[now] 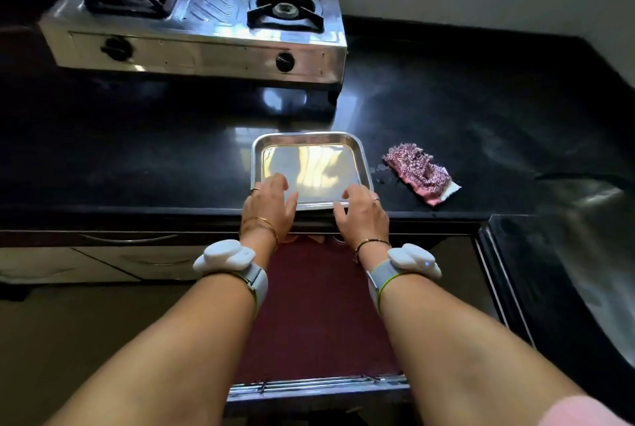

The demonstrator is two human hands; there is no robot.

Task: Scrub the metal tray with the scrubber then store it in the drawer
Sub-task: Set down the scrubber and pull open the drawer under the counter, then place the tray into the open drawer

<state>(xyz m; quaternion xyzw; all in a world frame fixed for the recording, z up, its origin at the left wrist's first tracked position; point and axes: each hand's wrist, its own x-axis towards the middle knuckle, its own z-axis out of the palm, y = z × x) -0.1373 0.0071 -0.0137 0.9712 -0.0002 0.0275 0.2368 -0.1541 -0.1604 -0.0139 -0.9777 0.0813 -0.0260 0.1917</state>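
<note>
Right now your left hand rests with fingers spread on the near left corner of the metal tray, and your right hand curls loosely over its near right edge; neither hand has closed on it. That tray lies flat at the front edge of the black surface. Just to its right, apart from it, lies the pink scrubber. Below your wrists the drawer stands pulled out. Farther back sits a steel two-burner stove.
</note>
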